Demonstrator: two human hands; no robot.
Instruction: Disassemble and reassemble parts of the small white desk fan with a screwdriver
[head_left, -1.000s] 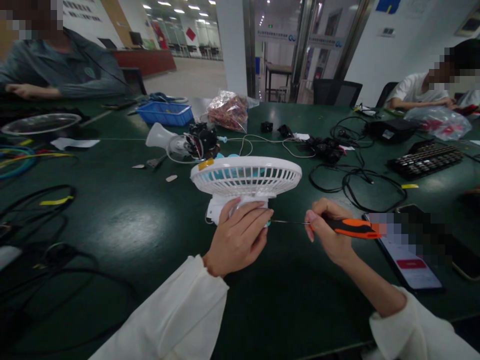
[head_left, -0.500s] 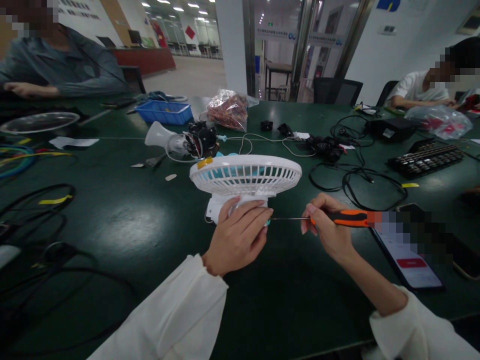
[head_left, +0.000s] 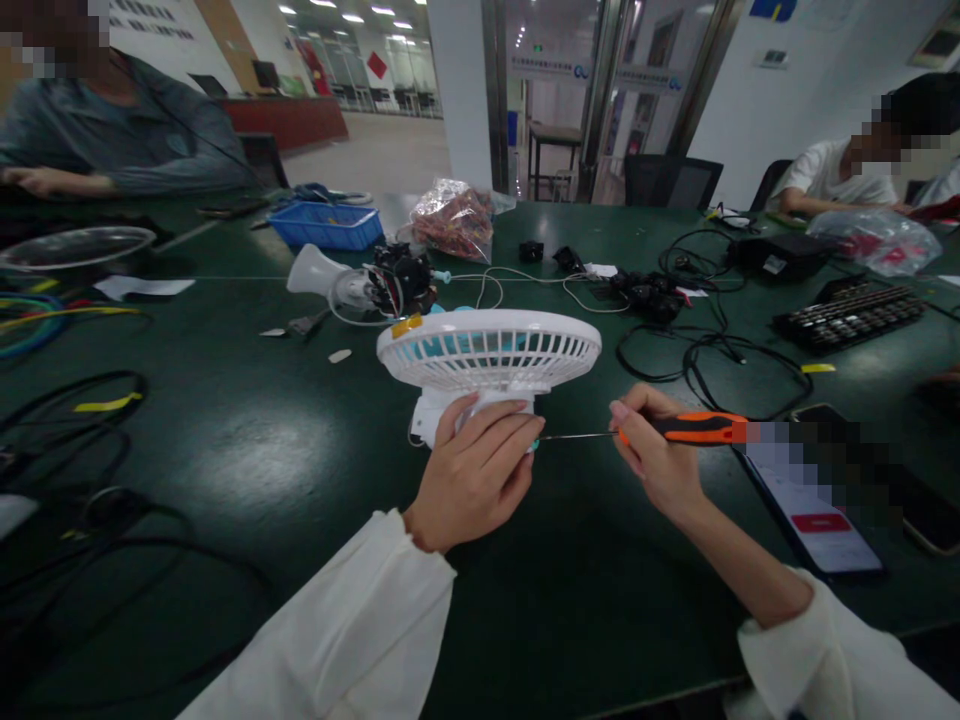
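Note:
A small white fan with light blue blades lies on the green table, its round grille facing up. My left hand is wrapped over the fan's white base and grips it. An orange and black screwdriver is pinched in the fingers of my right hand. Its thin shaft points left, and the tip meets the side of the fan's base beside my left fingertips. Exactly what the tip touches is hidden.
Right of my right hand lies a phone with a lit screen. Black cables coil behind it. Beyond the fan are a white horn-shaped part, a blue tray and a plastic bag. Two people sit across the table.
The fingers of my right hand have curled closer around the front of the screwdriver handle, which has tilted up slightly. My left hand and the fan stay put.

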